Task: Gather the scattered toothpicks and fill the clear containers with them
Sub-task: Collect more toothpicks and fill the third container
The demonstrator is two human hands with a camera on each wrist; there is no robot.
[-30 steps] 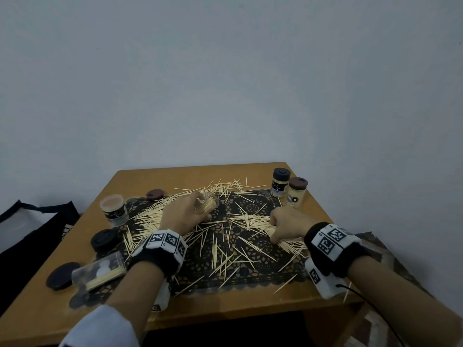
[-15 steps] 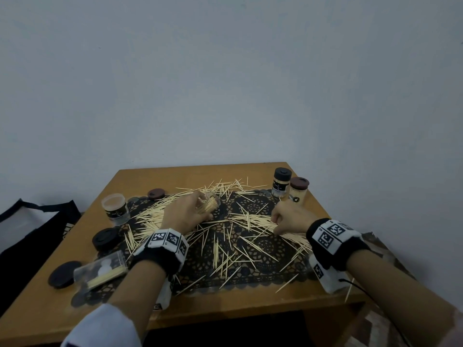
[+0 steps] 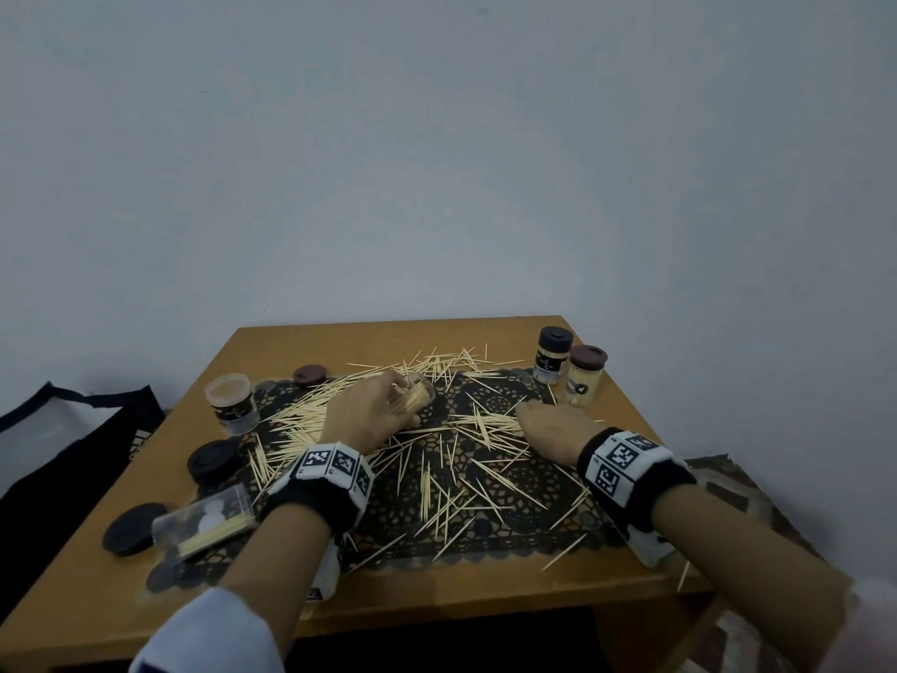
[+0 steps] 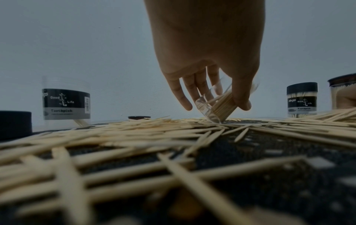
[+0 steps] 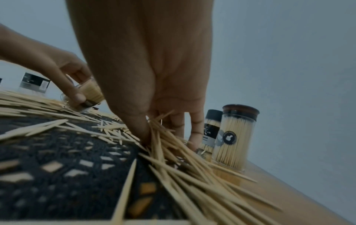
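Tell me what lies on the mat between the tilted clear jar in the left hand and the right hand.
Head view: between the tilted clear jar and the right hand lie loose toothpicks on the black lace mat, nothing else.

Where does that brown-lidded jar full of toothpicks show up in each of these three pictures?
Head view: brown-lidded jar stands at the table's far right, beside the black-lidded jar.
Left wrist view: only a sliver at the right edge.
Right wrist view: centre right, upright.
Shared landmark: the black-lidded jar right beside it in all three.
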